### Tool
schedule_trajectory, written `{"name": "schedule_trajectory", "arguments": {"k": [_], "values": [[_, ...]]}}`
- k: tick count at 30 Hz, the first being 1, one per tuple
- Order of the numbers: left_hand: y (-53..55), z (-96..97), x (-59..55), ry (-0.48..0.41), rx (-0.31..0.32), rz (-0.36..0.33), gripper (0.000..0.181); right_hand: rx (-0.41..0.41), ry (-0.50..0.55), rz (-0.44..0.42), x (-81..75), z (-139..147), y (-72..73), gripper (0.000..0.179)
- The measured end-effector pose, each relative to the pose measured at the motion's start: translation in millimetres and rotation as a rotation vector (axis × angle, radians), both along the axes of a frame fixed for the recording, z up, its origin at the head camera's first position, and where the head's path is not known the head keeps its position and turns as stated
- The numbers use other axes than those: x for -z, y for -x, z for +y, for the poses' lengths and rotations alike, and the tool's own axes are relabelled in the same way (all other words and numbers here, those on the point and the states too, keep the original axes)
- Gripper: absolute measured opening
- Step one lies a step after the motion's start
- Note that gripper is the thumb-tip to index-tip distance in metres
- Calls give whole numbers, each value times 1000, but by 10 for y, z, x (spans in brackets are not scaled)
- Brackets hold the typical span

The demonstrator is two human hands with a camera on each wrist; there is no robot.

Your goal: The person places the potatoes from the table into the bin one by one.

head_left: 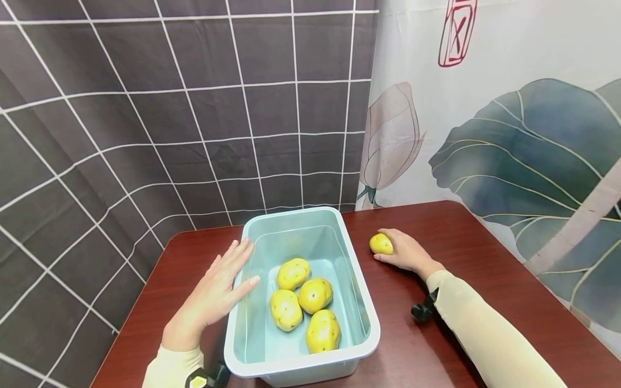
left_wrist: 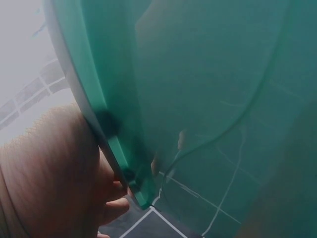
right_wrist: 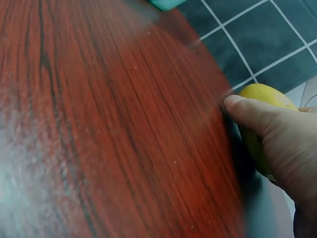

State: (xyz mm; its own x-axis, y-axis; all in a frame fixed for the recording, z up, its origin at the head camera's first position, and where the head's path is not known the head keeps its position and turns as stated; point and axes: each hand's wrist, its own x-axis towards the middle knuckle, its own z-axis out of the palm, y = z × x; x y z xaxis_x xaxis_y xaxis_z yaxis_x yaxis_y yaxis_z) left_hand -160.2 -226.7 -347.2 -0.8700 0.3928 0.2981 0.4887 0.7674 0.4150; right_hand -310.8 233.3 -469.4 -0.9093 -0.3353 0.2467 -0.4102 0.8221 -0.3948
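Observation:
My right hand grips a yellow potato close over the table, to the right of a light blue plastic tub. In the right wrist view the thumb presses against the side of the potato. Several more yellow potatoes lie together on the tub's floor, among them one potato at the back and another potato at the front. My left hand rests on the tub's left rim with its fingers extended. In the left wrist view the hand is beside the tub wall.
The tub stands on a reddish-brown wooden table. Behind it hangs a dark grey cloth with a white grid. To the right, a white cloth printed with lotus leaves borders the table. A dark wrist camera sits under the right sleeve.

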Motion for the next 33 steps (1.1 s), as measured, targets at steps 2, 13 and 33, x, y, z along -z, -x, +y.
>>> {"name": "schedule_trajectory", "arguments": {"k": [2, 13, 33], "values": [[-5, -2, 6, -4, -1, -3, 68, 9, 18, -2, 19, -6, 0, 73], [16, -8, 7, 2, -3, -8, 69, 49, 96, -5, 0, -15, -63, 78], [32, -43, 6, 12, 7, 5, 70, -13, 137, 113, -356, -157, -149, 74]]}}
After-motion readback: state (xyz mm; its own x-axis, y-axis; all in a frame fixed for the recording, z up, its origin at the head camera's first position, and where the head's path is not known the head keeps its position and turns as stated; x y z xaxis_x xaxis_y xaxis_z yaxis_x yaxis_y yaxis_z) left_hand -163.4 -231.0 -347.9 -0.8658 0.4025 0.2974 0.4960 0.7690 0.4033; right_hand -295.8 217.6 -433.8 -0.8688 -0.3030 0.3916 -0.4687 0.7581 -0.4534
